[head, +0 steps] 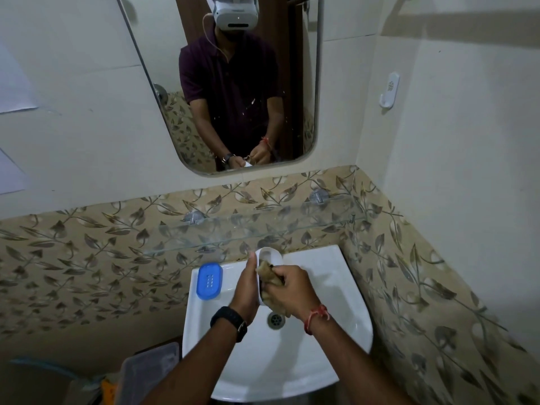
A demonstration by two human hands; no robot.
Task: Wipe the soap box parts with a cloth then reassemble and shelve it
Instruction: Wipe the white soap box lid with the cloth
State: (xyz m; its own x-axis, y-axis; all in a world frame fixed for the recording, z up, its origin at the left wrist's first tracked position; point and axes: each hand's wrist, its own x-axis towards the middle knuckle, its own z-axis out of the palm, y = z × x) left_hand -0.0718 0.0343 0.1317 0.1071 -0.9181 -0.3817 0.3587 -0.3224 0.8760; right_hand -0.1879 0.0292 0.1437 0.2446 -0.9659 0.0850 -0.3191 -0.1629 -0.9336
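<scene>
Wiping base (270,255) with cloth (268,276) over sink (336,289).
Grips white base on edge in left hand (247,289), fingers and thumb curled round its long side, hollow facing right; clutches brown cloth in right hand (289,287), wad pressed into hollow. Holds both above basin, just behind drain (274,319). Shows blue part (209,280) lying flat on sink's back-left rim, apart from base. Shows glass shelf (263,229) on leaf-patterned tile just above sink, mirror (233,97) higher up. Wears black watch (229,320) on left wrist, red thread (317,315) on right.
</scene>
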